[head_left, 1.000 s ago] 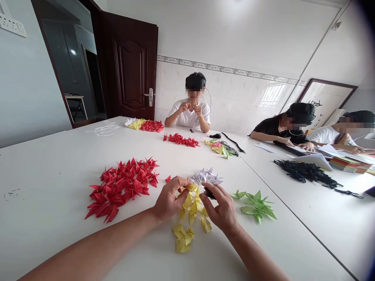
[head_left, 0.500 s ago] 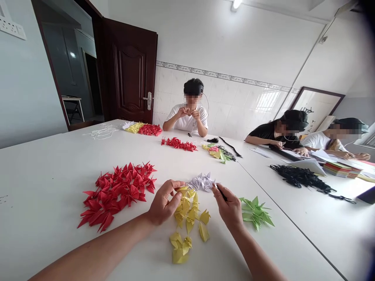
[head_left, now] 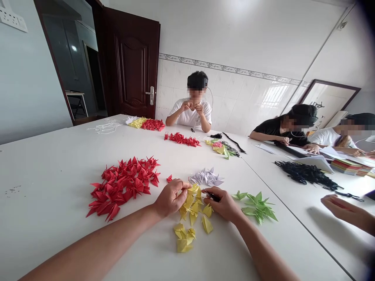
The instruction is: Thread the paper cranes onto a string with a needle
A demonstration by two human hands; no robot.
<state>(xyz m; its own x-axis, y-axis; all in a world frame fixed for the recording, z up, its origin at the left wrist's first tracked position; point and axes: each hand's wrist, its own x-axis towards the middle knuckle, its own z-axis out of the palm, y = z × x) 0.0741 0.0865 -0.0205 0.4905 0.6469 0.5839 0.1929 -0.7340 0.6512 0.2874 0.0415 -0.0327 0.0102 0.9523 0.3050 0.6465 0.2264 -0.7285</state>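
Observation:
My left hand [head_left: 173,197] is closed in a pinch above the yellow paper cranes [head_left: 190,207]; what its fingertips hold, if anything, is too small to make out. My right hand [head_left: 222,203] grips a slim black tool [head_left: 211,195], its tip pointing toward the left hand. White paper cranes [head_left: 206,176] lie just beyond both hands. Green paper cranes [head_left: 259,208] rest to the right of my right hand. A large heap of red paper cranes [head_left: 125,185] spreads out on the left, and a small red piece [head_left: 169,178] lies beside my left knuckles.
Across the white table [head_left: 55,203] sits a person [head_left: 189,111] with hands raised, near red cranes [head_left: 183,139] and white strings [head_left: 106,125]. Two more people work at the right, by black cords [head_left: 306,173] and stacked paper [head_left: 350,167]. Another person's hand [head_left: 348,210] reaches in from the right.
My right hand has moved left and lower, bringing the black tool closer to my left hand. Another person's hand has come into view at the right edge. The view has shifted slightly.

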